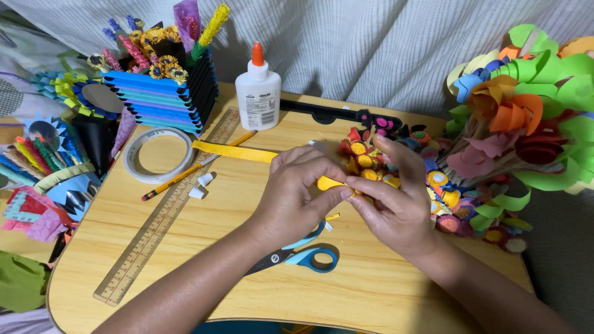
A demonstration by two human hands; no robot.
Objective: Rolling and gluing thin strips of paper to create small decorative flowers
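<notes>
Over the middle of a small wooden table, my left hand and my right hand meet. Both pinch a yellow fringed paper strip, which runs off to the left; its rolled end sits between my fingertips. Just beyond my right hand lies a pile of small rolled paper flowers in yellow, red and pink.
Blue-handled scissors lie under my left wrist. A wooden ruler, a pencil, a tape roll and a white glue bottle sit left. A blue stick box stands far left, a paper-flower bouquet right.
</notes>
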